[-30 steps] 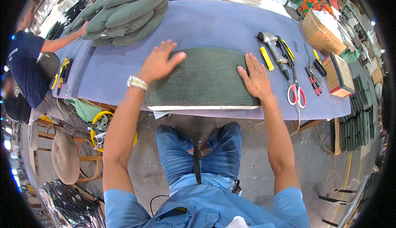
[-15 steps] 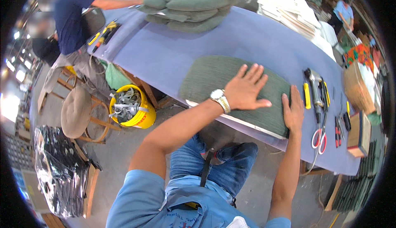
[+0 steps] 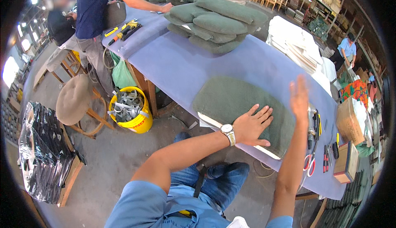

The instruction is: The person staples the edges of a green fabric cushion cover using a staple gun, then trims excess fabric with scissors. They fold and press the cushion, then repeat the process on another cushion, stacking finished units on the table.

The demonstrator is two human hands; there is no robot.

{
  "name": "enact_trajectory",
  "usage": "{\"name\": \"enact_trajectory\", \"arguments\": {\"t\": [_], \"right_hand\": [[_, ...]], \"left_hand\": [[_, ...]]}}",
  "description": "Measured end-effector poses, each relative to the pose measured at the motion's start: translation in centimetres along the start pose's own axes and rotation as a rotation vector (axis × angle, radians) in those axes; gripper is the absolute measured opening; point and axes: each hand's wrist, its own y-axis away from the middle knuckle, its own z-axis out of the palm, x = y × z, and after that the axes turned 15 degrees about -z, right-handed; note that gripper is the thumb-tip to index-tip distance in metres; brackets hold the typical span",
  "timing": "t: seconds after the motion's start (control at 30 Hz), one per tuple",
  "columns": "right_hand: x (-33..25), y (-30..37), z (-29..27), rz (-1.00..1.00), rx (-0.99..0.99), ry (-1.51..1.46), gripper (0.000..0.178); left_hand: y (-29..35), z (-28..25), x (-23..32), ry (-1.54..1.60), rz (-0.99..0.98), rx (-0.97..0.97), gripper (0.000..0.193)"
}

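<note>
A dark green upholstered seat pad [image 3: 231, 98] lies on the blue-covered table, a pale strip along its near edge. My left hand [image 3: 252, 125], with a watch [image 3: 228, 133] on the wrist, rests flat on the pad near that edge, fingers spread. Beyond the pad's right side, my right hand [image 3: 299, 98] is raised, stretched out and blurred by motion, with nothing visible in it. Right of that arm are a power tool [image 3: 310, 133] with a metal body, partly hidden, and red-handled scissors [image 3: 309, 165].
Green cushions [image 3: 218, 21] are stacked at the far side, near a co-worker's hand [image 3: 167, 7]. A yellow bucket [image 3: 140, 122] of scraps stands left of the table, beside a round padded stool [image 3: 74, 98]. Pliers [image 3: 326, 158] and a box [image 3: 346, 162] sit at the right end.
My right hand has lifted from the pad's right edge and swung outward. My left hand stays flat on the pad, now closer to its near edge. The whole view has shifted.
</note>
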Motion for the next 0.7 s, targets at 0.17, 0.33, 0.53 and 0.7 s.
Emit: {"name": "enact_trajectory", "arguments": {"t": [0.17, 0.33, 0.53, 0.7], "right_hand": [[-4.1, 2.2, 4.0, -0.004, -0.383, -0.374, 0.057], [-1.3, 5.3, 1.9, 0.093, -0.365, -0.486, 0.062], [0.0, 8.7, 1.2, 0.387, -0.269, -0.382, 0.070], [0.1, 8.3, 1.8, 0.359, -0.238, -0.391, 0.067]], "left_hand": [[0.5, 0.4, -1.3, 0.015, -0.015, 0.068, 0.097], [0.9, 0.1, -0.9, 0.029, -0.026, 0.041, 0.089], [-2.7, -1.4, -5.8, 0.034, -0.098, -0.113, 0.083], [-4.5, -2.5, -11.5, -0.033, -0.514, -0.125, 0.082]]}}
